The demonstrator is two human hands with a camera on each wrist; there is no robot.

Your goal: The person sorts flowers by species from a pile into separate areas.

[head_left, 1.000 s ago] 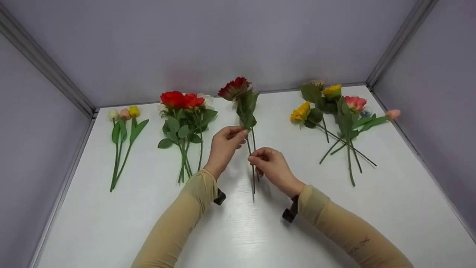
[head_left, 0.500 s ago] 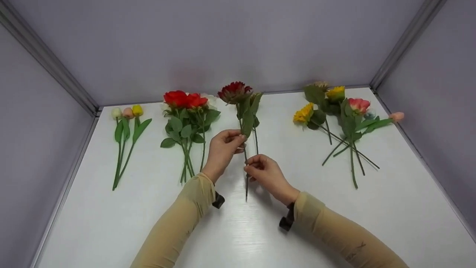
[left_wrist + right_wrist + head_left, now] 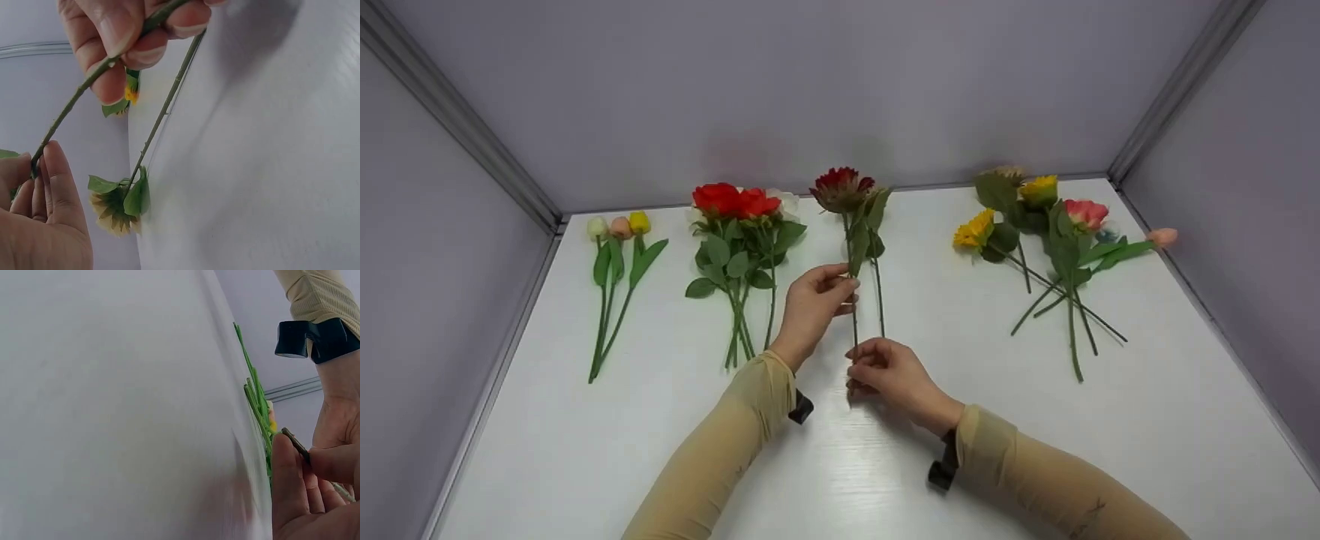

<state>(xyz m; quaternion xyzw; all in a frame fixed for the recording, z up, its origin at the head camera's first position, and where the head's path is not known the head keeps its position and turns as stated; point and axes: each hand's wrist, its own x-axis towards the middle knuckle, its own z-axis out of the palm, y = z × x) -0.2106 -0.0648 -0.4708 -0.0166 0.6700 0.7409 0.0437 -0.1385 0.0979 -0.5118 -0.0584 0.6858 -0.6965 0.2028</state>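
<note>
A dark red artificial flower [image 3: 842,190] with green leaves is held close to upright in the middle of the head view. My left hand [image 3: 813,306] pinches its stem just below the leaves. Lower down, my right hand [image 3: 901,381] pinches the same stem near its bottom end; the cut stem tip [image 3: 289,434] pokes out past the fingers in the right wrist view. Right behind lies a second flower with a pale cream head [image 3: 115,212], mostly covered by the red flower's leaves in the head view. Its long thin stem [image 3: 879,296] runs toward the right hand.
Left of the hands lie red roses [image 3: 735,201] with white blooms behind them. Three tulips [image 3: 619,227] are at the far left. Yellow sunflowers [image 3: 975,229], a pink flower [image 3: 1085,215] and a peach tulip [image 3: 1162,238] lie crossed at the right. Walls enclose the white table [image 3: 855,480].
The red flower has moved apart from the pale one, which now lies on the table. The right hand has slid down the stem toward its end; the left hand has lowered slightly.
</note>
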